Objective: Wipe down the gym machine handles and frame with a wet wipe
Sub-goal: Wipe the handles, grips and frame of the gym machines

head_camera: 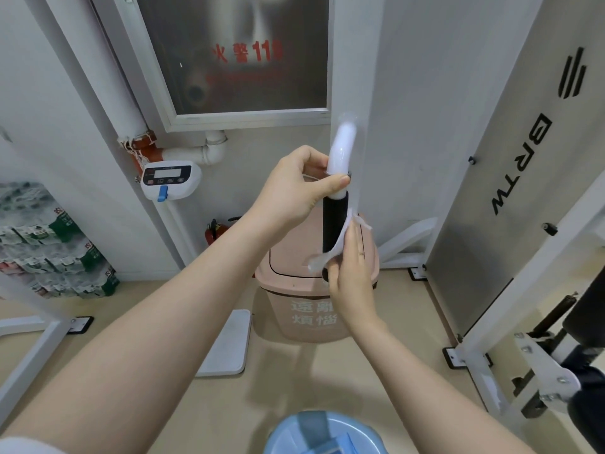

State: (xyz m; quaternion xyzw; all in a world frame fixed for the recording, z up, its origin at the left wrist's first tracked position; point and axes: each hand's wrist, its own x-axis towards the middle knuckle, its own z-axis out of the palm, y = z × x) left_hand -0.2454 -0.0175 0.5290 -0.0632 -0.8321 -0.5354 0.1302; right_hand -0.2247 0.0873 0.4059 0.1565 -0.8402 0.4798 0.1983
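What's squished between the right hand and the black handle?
In the head view, a white wet wipe lies between the right hand and the black handle. The hand presses it against the handle's grip, and its ends stick out above and below the fingers.

left hand (296, 188): bare, no glove, ring or watch | right hand (352, 273): bare, no glove or watch | forearms: both uncovered to the elbow | sleeve (19, 446): white edge, at upper left arm, far below left hand
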